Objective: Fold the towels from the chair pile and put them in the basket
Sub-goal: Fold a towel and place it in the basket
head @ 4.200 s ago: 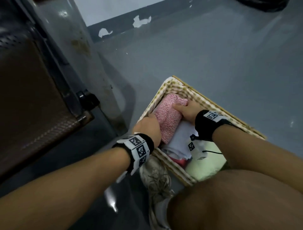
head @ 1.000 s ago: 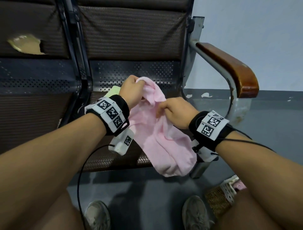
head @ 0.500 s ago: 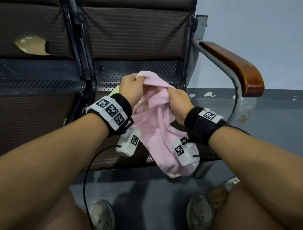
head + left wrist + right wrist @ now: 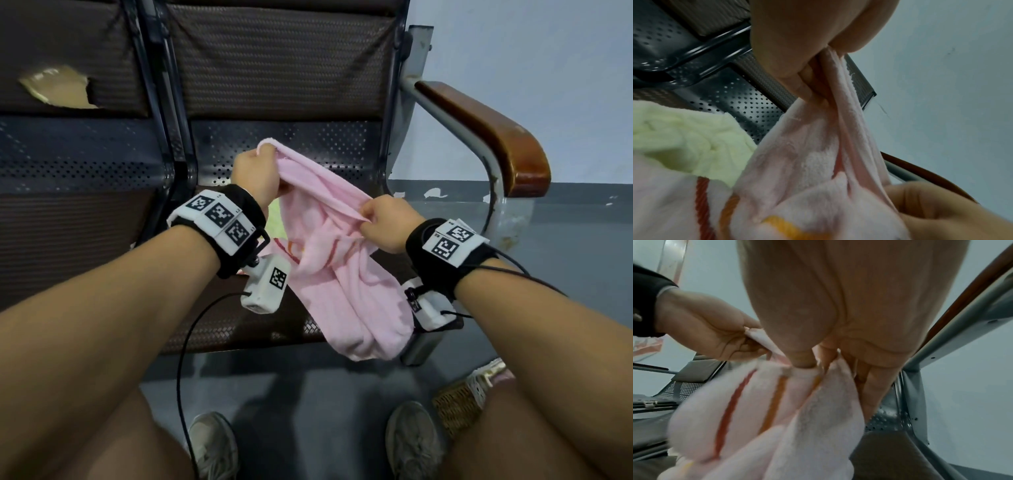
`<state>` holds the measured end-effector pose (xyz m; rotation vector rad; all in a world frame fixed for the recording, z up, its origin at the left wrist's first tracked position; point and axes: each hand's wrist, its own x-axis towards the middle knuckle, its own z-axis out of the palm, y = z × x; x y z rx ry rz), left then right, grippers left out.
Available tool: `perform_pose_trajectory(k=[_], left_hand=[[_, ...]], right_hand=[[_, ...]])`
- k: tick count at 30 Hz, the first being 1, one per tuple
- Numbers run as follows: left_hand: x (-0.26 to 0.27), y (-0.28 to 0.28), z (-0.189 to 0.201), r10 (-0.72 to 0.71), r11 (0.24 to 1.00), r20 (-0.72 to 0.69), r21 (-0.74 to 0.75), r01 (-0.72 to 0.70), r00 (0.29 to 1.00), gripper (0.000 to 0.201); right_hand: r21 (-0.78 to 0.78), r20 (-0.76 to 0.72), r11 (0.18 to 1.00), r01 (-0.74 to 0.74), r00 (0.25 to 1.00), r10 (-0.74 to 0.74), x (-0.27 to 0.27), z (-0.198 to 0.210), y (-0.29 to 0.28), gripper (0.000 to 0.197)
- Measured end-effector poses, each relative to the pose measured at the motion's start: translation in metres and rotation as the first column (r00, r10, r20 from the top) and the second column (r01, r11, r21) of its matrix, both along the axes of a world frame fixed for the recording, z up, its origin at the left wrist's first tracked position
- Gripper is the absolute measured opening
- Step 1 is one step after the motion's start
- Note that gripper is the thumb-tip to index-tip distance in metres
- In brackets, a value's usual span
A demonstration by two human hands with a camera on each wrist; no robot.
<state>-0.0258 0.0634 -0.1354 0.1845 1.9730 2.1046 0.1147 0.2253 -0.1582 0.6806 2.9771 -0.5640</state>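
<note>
A: Head view, item one: pink towel [image 4: 335, 260]. Where do you hold it?

B: You pinch its top edge, left hand [image 4: 255, 176] at one corner, right hand [image 4: 385, 222] further along, so it hangs open over the chair seat [image 4: 219, 322]. Basket [image 4: 459, 401] sits by your right foot.

A: Left wrist view?

B: Your fingers [image 4: 809, 84] are clamped on bunched pink cloth; a pale green towel [image 4: 684, 138] waits on the seat, likely next.

A: Right wrist view?

B: Thumb and fingers nip the striped hem [image 4: 777, 394], probably to spread it for folding.
</note>
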Motion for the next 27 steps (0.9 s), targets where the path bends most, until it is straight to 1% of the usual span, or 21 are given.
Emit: perform_pose_trajectory(k=[2,4,6,7,8,9,11,12,13,14,15,16,17,18,19,20,21,22,24,25,27], left_hand=[[-0.004,-0.003,-0.002,-0.004,0.999,0.034,0.032,0.003,0.999,0.017],[-0.005,-0.005,-0.003,-0.005,0.999,0.05,0.042,0.003,0.999,0.013],[-0.007,-0.007,-0.003,0.023,0.999,0.068,0.034,-0.025,0.997,0.015],[-0.009,-0.008,-0.002,0.039,0.998,0.089,0.043,-0.043,0.995,0.011],[-0.009,-0.01,-0.001,0.054,0.997,0.111,0.048,-0.059,0.992,0.01],[-0.011,-0.011,-0.002,0.064,0.997,0.129,0.043,-0.07,0.99,0.013],[-0.018,-0.015,-0.007,0.075,0.997,0.154,0.01,-0.078,0.985,0.02],[-0.021,-0.019,-0.009,0.104,0.994,0.161,-0.001,-0.105,0.981,0.024],[-0.025,-0.021,-0.012,0.139,0.99,0.158,-0.006,-0.14,0.978,0.026],[-0.031,-0.024,-0.015,0.144,0.989,0.113,-0.029,-0.142,0.983,0.026],[-0.036,-0.026,-0.017,0.145,0.989,0.115,-0.025,-0.143,0.983,0.028],[-0.041,-0.028,-0.018,0.135,0.991,0.098,-0.033,-0.132,0.986,0.033],[-0.042,-0.031,-0.019,0.127,0.992,0.115,-0.024,-0.125,0.985,0.04],[-0.043,-0.033,-0.02,0.099,0.992,0.085,-0.081,-0.092,0.991,0.042],[-0.046,-0.036,-0.026,0.085,0.989,0.07,-0.124,-0.076,0.994,0.038],[-0.045,-0.039,-0.029,0.087,0.982,0.07,-0.174,-0.074,0.994,0.029],[-0.044,-0.041,-0.032,0.077,0.977,0.086,-0.203,-0.059,0.993,0.016],[-0.044,-0.043,-0.035,0.059,0.976,0.105,-0.217,-0.035,0.993,0.009],[-0.043,-0.045,-0.038,0.043,0.975,0.134,-0.221,-0.012,0.99,0.021],[-0.043,-0.045,-0.039,0.036,0.976,0.149,-0.216,-0.003,0.988,0.021],[-0.041,-0.045,-0.038,0.021,0.978,0.172,-0.207,0.016,0.985,0.011]], right_hand=[[-0.009,0.044,1.0,0.021,0.999,-0.02,0.003,-0.002,0.003,0.022],[-0.017,0.026,0.996,0.091,0.996,-0.091,0.004,-0.003,0.007,0.028],[-0.022,-0.093,0.987,0.158,0.983,-0.16,0.003,-0.002,0.012,0.028],[-0.006,-0.176,0.985,0.172,0.97,-0.17,0.001,-0.001,0.014,0.026],[0.029,-0.256,0.983,0.179,0.952,-0.165,0.0,0.0,0.016,0.027],[0.066,-0.322,0.982,0.177,0.935,-0.147,-0.002,0.001,0.017,0.03],[0.103,-0.387,0.988,0.112,0.92,-0.064,-0.002,0.002,0.019,0.035],[0.116,-0.381,0.992,0.05,0.925,-0.002,0.0,0.002,0.019,0.036],[0.127,-0.344,0.992,-0.016,0.937,0.059,0.003,0.002,0.02,0.035],[0.127,-0.276,0.989,-0.07,0.956,0.103,0.006,0.0,0.02,0.033],[0.12,-0.185,0.986,-0.116,0.973,0.137,0.008,-0.002,0.021,0.033],[0.112,-0.085,0.983,-0.144,0.985,0.153,0.011,-0.005,0.021,0.037],[0.105,-0.001,0.983,-0.152,0.988,0.153,0.013,-0.008,0.022,0.041],[0.098,0.041,0.984,-0.146,0.989,0.142,0.015,-0.01,0.022,0.043],[0.09,0.033,0.987,-0.135,0.991,0.132,0.016,-0.011,0.023,0.042],[0.086,-0.006,0.989,-0.116,0.993,0.117,0.017,-0.01,0.024,0.04],[0.088,-0.066,0.992,-0.087,0.993,0.093,0.018,-0.009,0.025,0.037],[0.087,-0.125,0.995,-0.055,0.99,0.066,0.019,-0.007,0.026,0.034],[0.043,-0.228,0.999,-0.01,0.973,0.019,0.018,-0.005,0.027,0.033],[0.013,-0.262,1.0,-0.007,0.965,0.01,0.017,-0.006,0.027,0.034],[-0.021,-0.275,0.999,-0.03,0.961,0.023,0.017,-0.007,0.024,0.04]])
